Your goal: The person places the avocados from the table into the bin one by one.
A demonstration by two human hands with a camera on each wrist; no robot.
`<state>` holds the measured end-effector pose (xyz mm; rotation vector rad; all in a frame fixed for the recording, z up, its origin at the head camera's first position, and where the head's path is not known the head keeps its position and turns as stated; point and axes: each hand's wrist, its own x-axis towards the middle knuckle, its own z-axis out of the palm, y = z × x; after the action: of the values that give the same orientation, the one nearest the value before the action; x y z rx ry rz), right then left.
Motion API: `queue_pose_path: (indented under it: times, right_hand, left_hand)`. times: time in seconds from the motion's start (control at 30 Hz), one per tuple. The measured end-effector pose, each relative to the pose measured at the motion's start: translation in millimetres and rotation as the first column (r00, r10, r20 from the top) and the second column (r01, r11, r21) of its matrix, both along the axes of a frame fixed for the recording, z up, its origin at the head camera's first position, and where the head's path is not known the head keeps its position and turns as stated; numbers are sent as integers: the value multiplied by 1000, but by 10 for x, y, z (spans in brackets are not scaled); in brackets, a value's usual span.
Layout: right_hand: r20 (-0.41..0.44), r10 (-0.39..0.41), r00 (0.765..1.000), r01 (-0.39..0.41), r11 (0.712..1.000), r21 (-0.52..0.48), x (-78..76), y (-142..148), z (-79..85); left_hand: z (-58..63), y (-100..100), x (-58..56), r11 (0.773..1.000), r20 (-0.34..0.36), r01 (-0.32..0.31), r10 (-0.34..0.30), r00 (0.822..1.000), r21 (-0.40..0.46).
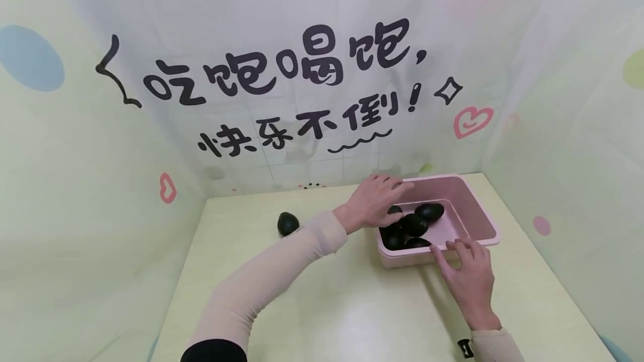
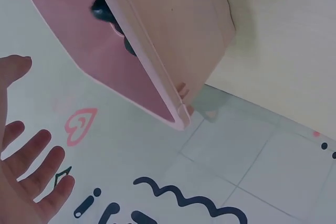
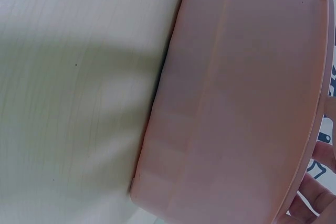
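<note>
A pink plastic bin (image 1: 410,261) stands at the back right of the table, with several dark green avocados (image 1: 429,213) gathered toward its left side. My left hand (image 1: 372,203) is over the bin's left end, fingers spread and holding nothing; the left wrist view shows the same hand (image 2: 31,171) apart from the bin. At the front rim, my right hand (image 1: 468,275) grips the edge with bent fingers. In the right wrist view its fingers (image 3: 316,192) curl over the rim. Another avocado (image 1: 288,224) lies on the table, left of the bin and just beyond my left sleeve.
The pale wood-grain table (image 1: 327,306) is enclosed by a printed back sheet (image 1: 282,10) and side sheets. A small black tag (image 1: 465,348) shows beside my right sleeve. The bin stands close to the back sheet.
</note>
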<state>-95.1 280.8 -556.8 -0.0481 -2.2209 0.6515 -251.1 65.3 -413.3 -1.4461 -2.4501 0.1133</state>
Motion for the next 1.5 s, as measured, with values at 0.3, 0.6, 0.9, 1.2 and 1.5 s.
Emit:
queue_pose_path:
  times: [0.3,0.6,0.9,1.2,1.5]
  right_hand:
    - [28,-9,1000,10,999,-31,5,-1,5]
    - [26,-15,1000,16,999,-32,25,1,0]
    - [24,-19,1000,19,999,-32,43,-21,-17]
    - [8,-9,1000,9,1000,-26,34,-30,-24]
    - [4,-9,1000,9,1000,-25,8,-27,-10]
  left_hand:
    - [-40,-118,-66,1000,39,-30,30,999,6]
    - [-90,-230,-79,998,49,-58,59,997,-11]
    - [-245,-395,-39,995,92,-100,99,991,6]
    - [-398,-640,-74,985,124,-164,158,980,43]
    - [-516,-792,-96,979,149,-200,193,970,40]
